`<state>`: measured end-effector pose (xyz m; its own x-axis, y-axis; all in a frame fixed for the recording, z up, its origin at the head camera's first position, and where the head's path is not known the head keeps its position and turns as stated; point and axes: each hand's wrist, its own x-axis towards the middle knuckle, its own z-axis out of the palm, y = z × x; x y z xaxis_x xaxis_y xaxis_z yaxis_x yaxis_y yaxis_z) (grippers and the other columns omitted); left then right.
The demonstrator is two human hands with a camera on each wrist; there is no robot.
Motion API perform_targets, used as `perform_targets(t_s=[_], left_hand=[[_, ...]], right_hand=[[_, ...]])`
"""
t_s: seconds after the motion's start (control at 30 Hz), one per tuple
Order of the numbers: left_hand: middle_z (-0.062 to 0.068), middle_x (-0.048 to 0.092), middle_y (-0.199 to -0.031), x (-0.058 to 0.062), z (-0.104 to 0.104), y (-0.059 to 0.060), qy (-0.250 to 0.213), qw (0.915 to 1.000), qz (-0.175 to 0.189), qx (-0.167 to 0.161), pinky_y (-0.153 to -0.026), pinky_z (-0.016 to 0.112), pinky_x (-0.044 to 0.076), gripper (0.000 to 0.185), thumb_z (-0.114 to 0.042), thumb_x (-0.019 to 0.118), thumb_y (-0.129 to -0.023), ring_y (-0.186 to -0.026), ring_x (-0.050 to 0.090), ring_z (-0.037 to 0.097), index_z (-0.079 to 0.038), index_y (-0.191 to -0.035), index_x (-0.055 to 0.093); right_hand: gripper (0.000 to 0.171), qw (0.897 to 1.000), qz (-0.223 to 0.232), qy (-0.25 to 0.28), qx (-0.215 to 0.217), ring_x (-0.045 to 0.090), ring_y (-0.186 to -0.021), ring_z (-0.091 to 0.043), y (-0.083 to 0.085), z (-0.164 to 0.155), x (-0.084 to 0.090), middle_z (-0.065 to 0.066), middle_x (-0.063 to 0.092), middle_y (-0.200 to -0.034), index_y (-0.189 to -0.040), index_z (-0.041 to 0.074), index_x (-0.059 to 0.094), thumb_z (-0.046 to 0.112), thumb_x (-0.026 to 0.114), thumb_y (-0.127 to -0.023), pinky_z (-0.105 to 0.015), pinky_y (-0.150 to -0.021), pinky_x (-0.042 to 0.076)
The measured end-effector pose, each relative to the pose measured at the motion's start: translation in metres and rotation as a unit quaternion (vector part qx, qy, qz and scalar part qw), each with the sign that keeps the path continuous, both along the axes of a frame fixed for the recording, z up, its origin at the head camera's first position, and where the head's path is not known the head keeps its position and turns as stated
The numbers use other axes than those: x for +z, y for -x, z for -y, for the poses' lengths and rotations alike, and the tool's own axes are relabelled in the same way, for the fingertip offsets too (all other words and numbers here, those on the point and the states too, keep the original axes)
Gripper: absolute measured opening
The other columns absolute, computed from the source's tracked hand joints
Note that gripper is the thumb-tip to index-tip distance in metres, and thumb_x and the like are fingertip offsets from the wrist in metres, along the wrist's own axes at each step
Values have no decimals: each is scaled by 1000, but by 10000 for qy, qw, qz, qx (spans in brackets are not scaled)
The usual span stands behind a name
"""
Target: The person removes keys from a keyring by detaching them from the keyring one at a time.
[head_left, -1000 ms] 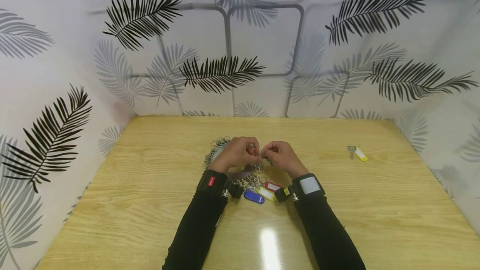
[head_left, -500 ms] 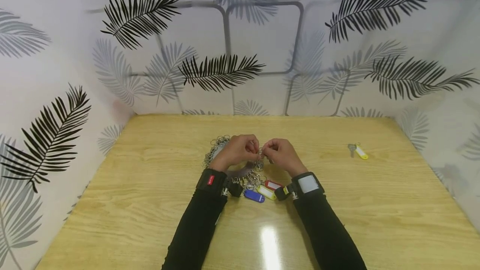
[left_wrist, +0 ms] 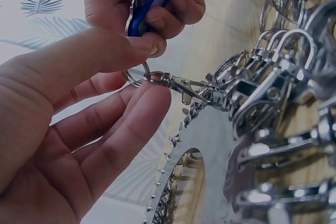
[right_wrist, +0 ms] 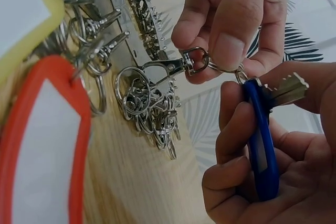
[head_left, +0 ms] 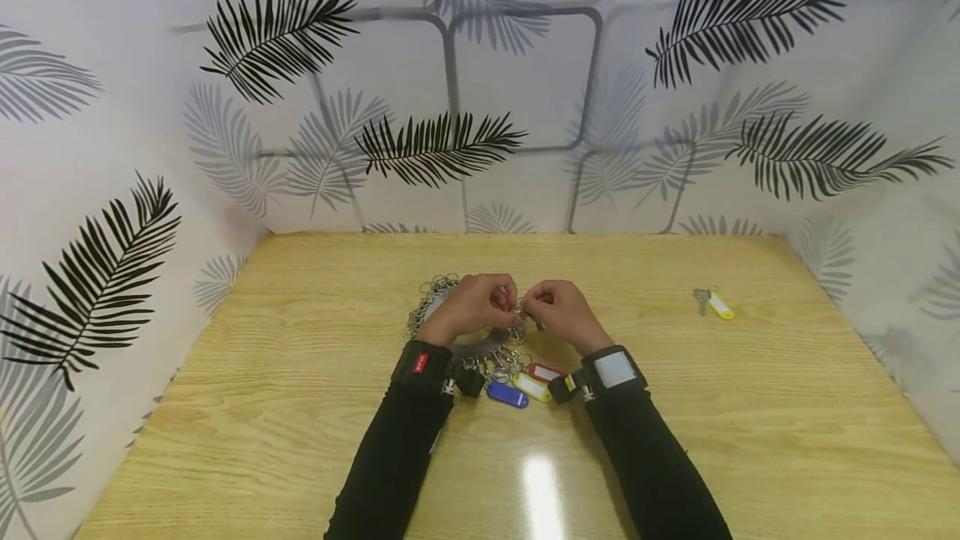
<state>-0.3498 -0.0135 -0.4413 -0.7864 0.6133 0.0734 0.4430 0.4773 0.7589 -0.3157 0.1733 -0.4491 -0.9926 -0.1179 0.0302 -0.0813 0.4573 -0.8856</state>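
Above the right part of a round grey key holder (head_left: 480,347), my two hands meet fingertip to fingertip. My left hand (head_left: 477,304) pinches a metal split ring (left_wrist: 131,80) between thumb and fingers. That ring joins the end of a silver swivel clasp (right_wrist: 170,66), which hangs from the holder's rim. My right hand (head_left: 564,311) holds a blue key tag (right_wrist: 262,150) in curled fingers. A toothed key (right_wrist: 291,90) sticks out beside the tag, near its small ring. The ring's far side is partly covered by my left thumb.
Several clasps and rings line the holder's edge. Near its front lie a blue tag (head_left: 507,394), a yellow tag (head_left: 532,387) and a red tag (head_left: 545,372). Farther right on the wooden table (head_left: 750,407) are a key (head_left: 702,300) and another yellow tag (head_left: 721,306).
Both hands stay together at the same spot over the holder, with only slight finger movement. The things on the table lie as before.
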Motion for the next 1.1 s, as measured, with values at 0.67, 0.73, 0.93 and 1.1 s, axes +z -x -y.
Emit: perform_targets(t_s=[0.67,0.73,0.93,1.1], left_hand=[[2,67,-81,0,0,2,-259,9993,261,-41,-63,32,49,15,-12,75,-83,-73,65,17,-12,-89,60],[2,67,-82,-1,0,2,-253,9994,236,-11,-64,32,49,16,-12,75,-83,-74,64,16,-12,-90,60],[-1,67,-88,-2,0,0,-201,9998,79,-10,-70,32,52,13,-10,73,-85,-81,64,13,-12,-91,61],[-1,67,-91,-1,-1,-1,-159,9996,232,6,-73,32,53,17,-7,72,-85,-84,65,12,-12,-95,59]], right_hand=[[8,9952,-735,-643,33,53,-53,-15,1,1,0,-4,62,-71,-88,5,66,11,61,-88,-27,-48,39],[9,9964,-621,-578,-23,53,-56,-15,2,1,-1,-4,63,-73,-88,5,67,12,61,-87,-27,-49,39],[14,9991,-102,-290,-292,53,-65,-17,2,0,-4,-5,65,-79,-89,4,69,16,61,-89,-28,-54,39],[13,9998,-123,-103,-104,58,-72,-18,3,-2,-5,-8,68,-86,-90,3,68,14,62,-91,-28,-60,43]])
